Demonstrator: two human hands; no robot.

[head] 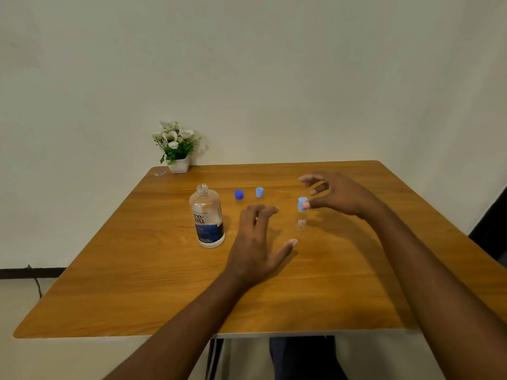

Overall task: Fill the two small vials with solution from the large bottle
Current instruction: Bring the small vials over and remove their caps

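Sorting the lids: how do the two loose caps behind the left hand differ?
The dark blue plastic cap is deeper in colour and sits nearer the large clear bottle; the light blue plastic cap is paler, looks open-side up. Both rest loose on the wooden table.

The table (192,283) has a wood-grain top in warm orange-brown, smooth, with a soft satin sheen. On it the large bottle (207,216) is clear glossy plastic with a printed blue-and-white label of smooth film or paper; its open neck is threaded. Right of the bottle, a dark blue cap (239,194) and a light blue cap (259,192) look like matt moulded plastic. Further right of the bottle, a small vial (301,223) is transparent, glass or plastic cannot be told, under a light blue plastic top (302,202). Behind the bottle, a flower pot (179,165) is white and smooth. The wall (274,64) is matt, painted.
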